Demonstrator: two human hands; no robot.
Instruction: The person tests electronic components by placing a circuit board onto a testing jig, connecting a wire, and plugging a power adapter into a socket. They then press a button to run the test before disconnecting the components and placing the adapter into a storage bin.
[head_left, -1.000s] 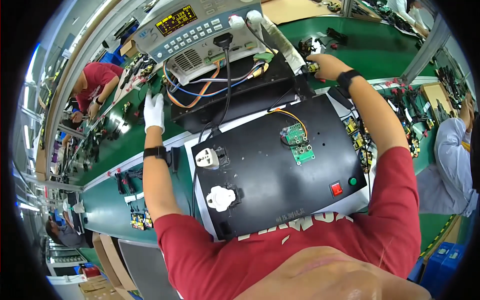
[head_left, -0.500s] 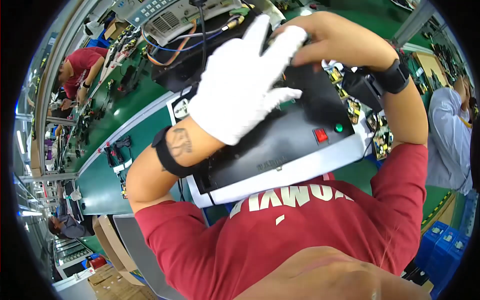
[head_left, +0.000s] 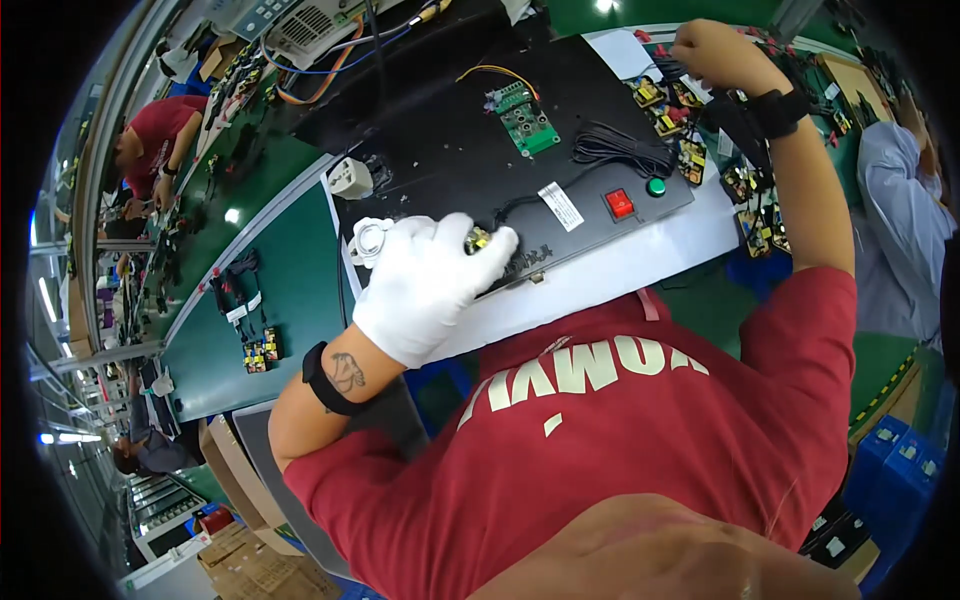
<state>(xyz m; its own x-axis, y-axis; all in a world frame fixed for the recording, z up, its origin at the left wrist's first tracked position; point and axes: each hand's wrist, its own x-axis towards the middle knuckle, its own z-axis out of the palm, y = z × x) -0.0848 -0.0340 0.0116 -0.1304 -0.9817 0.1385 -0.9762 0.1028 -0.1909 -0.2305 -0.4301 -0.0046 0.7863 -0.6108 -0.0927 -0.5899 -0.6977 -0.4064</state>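
Observation:
My left hand (head_left: 425, 285), in a white glove, is closed on a small circuit board (head_left: 477, 240) with yellow parts, over the near left of a black test box (head_left: 430, 130). A black cord with a white label (head_left: 560, 206) runs from beside that board to a coiled cable bundle (head_left: 625, 150) on the box. A green circuit board (head_left: 525, 122) with yellow and black wires lies further back. My bare right hand (head_left: 725, 58) is at the far right, its fingers curled beside black cables with red ends; anything inside them is hidden.
A red rocker switch (head_left: 620, 204) and green button (head_left: 655, 187) sit on the box front. Several yellow-and-black boards (head_left: 745, 185) lie to its right. A white socket (head_left: 350, 178) stands at its left; more corded boards (head_left: 260, 350) lie leftward. Other people work at both sides.
My left hand has moved down toward me and now holds a small corded board. My right hand has swung away to the far right. The green board and cable bundle have come into view.

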